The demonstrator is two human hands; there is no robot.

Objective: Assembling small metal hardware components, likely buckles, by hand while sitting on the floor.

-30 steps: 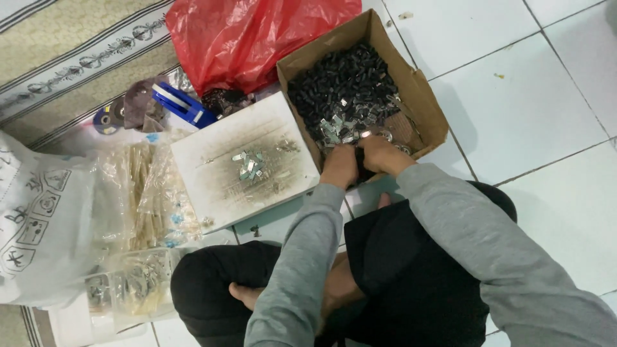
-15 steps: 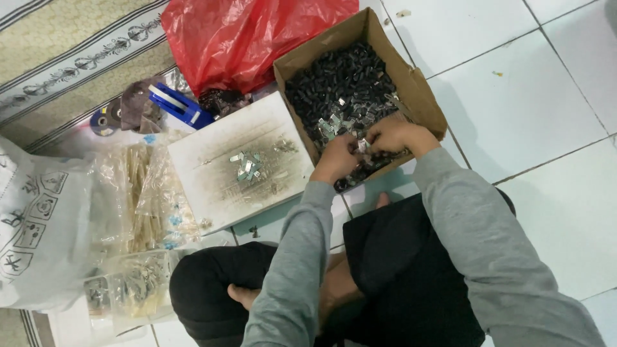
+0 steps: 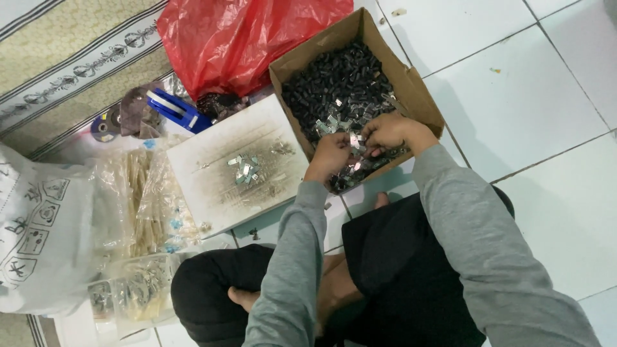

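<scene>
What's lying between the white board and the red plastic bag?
In the head view, a blue tool and a dark pile of small parts lie between the white board and the red plastic bag.

Fingertips of left hand (image 3: 331, 156) and right hand (image 3: 389, 132) buried among small parts in cardboard box (image 3: 411, 87); grip cannot be told. Individual dark and silver pieces too small to identify. Near box wall hidden behind both hands. Red plastic bag (image 3: 244, 38) cut by top edge, contents not visible. White sack (image 3: 38, 238) cut by left edge. Clear bags (image 3: 141, 205): contents blurred. Right sleeve (image 3: 488, 257) runs off the bottom edge.
</scene>
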